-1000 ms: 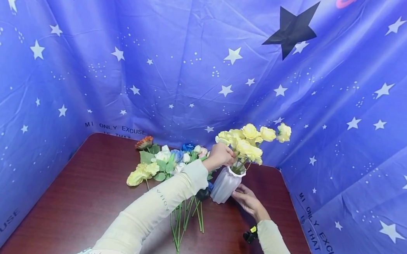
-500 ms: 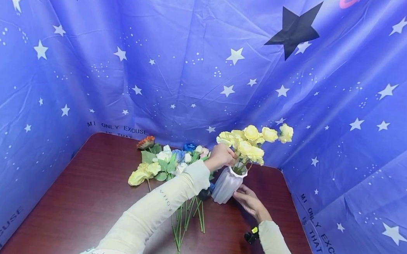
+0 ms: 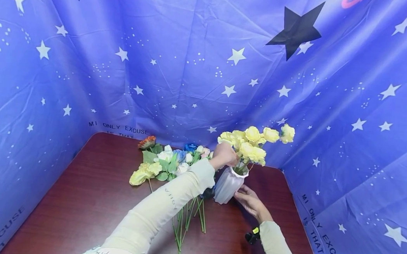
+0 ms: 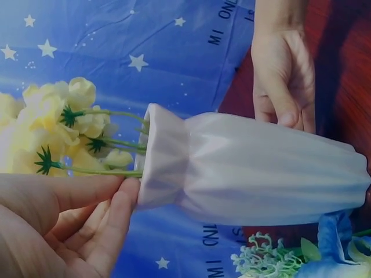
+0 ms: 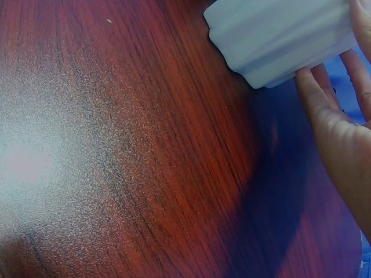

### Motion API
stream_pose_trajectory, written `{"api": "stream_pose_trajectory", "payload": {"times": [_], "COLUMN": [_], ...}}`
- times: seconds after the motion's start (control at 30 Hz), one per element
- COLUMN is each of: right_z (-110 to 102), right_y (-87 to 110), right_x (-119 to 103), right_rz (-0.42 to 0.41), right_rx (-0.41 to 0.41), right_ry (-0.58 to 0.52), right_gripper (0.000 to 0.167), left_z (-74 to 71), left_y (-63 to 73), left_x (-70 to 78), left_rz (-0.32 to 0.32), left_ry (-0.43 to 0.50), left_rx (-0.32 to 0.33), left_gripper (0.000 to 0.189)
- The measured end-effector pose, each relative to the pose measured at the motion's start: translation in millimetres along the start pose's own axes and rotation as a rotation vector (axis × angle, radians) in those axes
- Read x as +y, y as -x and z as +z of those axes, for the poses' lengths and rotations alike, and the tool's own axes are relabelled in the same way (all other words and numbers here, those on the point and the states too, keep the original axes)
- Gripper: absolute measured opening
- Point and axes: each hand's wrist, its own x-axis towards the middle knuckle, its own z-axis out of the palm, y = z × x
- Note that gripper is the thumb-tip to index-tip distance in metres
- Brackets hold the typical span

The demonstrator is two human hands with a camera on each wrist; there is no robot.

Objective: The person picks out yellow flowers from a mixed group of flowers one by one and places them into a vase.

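A pale, fluted vase leans on the table, holding several yellow flowers by their green stems. Across its mouth reaches my left hand. In the left wrist view this hand pinches one yellow flower's stem between thumb and finger, right at the rim, with the stem's lower end hidden inside the vase. Low on the vase's right side, my right hand touches the wall with fairly straight fingers, partly hidden behind it in the left wrist view.
White, blue, pink, orange and yellow flowers lie left of the vase, their stems pointing toward the front edge. My left forearm crosses over them. A blue starry curtain surrounds the reddish-brown table.
The whole head view shifts slightly to the right. My left hand stays pinching at the vase mouth, and my right hand stays against the vase.
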Motion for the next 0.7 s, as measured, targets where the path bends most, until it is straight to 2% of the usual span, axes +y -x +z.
{"api": "stream_pose_trajectory", "payload": {"times": [0.1,0.17,0.37,0.57,0.7], "right_z": [-1,-2,-5,-5,-5], "right_y": [0.2,0.1,-1.2,-5.3,-6.5], "right_x": [1,2,5,6,6], "right_rz": [-0.004,-0.008,-0.034,-0.050,-0.048], "right_rx": [0.005,0.009,-0.005,-0.014,-0.025], "right_ry": [0.000,0.004,0.037,0.040,0.036], "right_gripper": [0.047,0.046,0.042,0.041,0.040], "left_z": [2.8,4.7,9.0,10.1,7.2], "left_y": [1.0,3.2,11.1,8.9,7.8], "left_x": [3.3,4.2,5.0,2.5,2.7], "left_rz": [-0.026,-0.030,-0.023,-0.030,-0.053], "left_ry": [-0.008,0.024,0.070,0.071,0.020], "left_rx": [0.028,0.053,0.112,0.110,0.092], "left_gripper": [0.030,0.036,0.042,0.043,0.038]}}
